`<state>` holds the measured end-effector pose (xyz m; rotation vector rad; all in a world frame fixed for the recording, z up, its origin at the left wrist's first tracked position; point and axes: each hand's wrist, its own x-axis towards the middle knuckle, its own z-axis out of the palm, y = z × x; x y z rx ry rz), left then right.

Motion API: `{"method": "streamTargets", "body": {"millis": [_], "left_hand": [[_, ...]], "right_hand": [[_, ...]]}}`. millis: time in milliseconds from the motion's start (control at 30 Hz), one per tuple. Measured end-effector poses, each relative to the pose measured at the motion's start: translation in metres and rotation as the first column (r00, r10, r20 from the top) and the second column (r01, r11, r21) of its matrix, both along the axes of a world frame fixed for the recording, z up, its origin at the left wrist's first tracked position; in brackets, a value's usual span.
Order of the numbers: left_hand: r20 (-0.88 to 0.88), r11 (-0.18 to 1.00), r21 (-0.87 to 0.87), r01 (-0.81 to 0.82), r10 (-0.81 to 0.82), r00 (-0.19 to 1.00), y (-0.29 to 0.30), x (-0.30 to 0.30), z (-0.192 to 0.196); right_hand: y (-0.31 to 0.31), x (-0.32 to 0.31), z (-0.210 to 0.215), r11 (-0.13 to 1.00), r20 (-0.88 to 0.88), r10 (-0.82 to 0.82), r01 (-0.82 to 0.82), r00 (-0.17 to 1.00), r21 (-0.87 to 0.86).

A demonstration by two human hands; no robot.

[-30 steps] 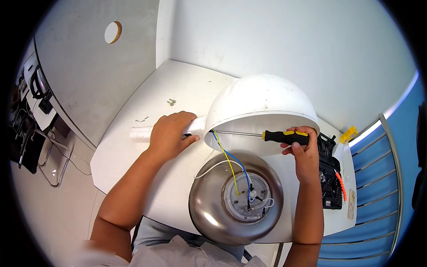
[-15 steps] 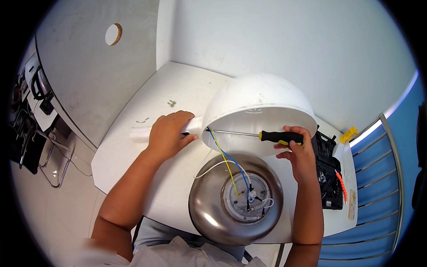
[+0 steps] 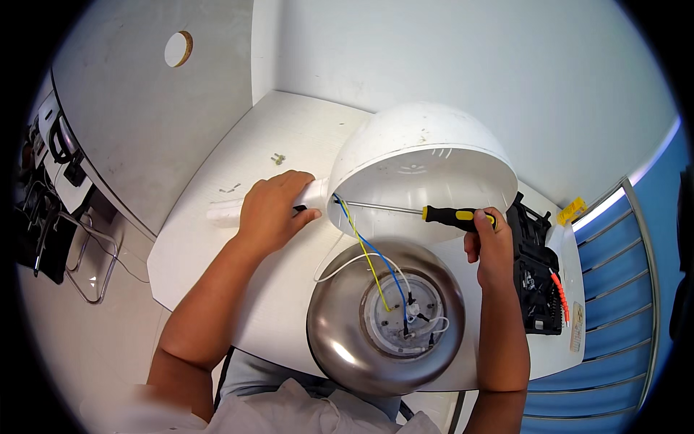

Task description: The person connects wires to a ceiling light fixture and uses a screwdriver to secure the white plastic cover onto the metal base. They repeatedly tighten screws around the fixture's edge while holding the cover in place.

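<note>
A white dome-shaped shell (image 3: pixel 426 134) lies on its side, its open face toward me, with a white tube (image 3: pixel 225 211) running out to the left. My left hand (image 3: pixel 273 213) is closed round that tube near the dome's rim. In my right hand (image 3: pixel 494 242) is a screwdriver (image 3: pixel 442 215) with a black and yellow handle, the thumb on the handle's end. Its shaft reaches left inside the dome to the tube's mouth. Blue and yellow-green wires (image 3: pixel 363 249) run from there down to a round brushed-metal housing (image 3: pixel 336 318) with a white inner plate.
Several small screws (image 3: pixel 278 158) lie on the white table (image 3: pixel 311 119) behind my left hand. On the right stand an open black tool case (image 3: pixel 535 289), an orange flexible shaft (image 3: pixel 561 296) and a yellow packet (image 3: pixel 572 210). Metal railings (image 3: pixel 614 267) flank that side.
The dome has tilted up, showing more of its inside. My right hand has shifted its grip: the fingers are now curled below the handle's end. My left hand keeps its hold.
</note>
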<state>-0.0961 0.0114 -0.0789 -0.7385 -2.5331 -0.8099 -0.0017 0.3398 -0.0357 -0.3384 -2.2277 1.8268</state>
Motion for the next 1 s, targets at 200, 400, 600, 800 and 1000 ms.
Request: {"method": "streamTargets", "body": {"millis": [200,400,600,800,1000], "left_hand": [[0.016,1.0,0.008,0.014,-0.014,1.0,0.0,-0.001,0.001],[0.021,1.0,-0.003,-0.005,0.005,1.0,0.0,-0.001,-0.001],[-0.013,1.0,0.01,-0.023,0.023,1.0,0.002,0.0,-0.002],[0.039,0.999,-0.015,-0.03,0.031,0.999,0.002,0.001,0.002],[-0.02,0.999,0.04,-0.006,0.006,1.0,0.002,0.0,-0.001]], "right_hand": [[-0.014,0.002,0.004,0.967,-0.283,0.161,-0.208,0.946,-0.146],[-0.001,-0.002,-0.011,0.98,-0.307,0.166,-0.19,0.937,-0.051],[-0.002,-0.006,-0.017,0.997,-0.176,0.028,-0.04,0.984,-0.066],[-0.005,-0.001,-0.008,0.987,-0.143,0.053,-0.074,0.988,-0.144],[-0.001,0.0,-0.007,0.983,-0.206,0.11,-0.136,0.972,-0.12]]}}
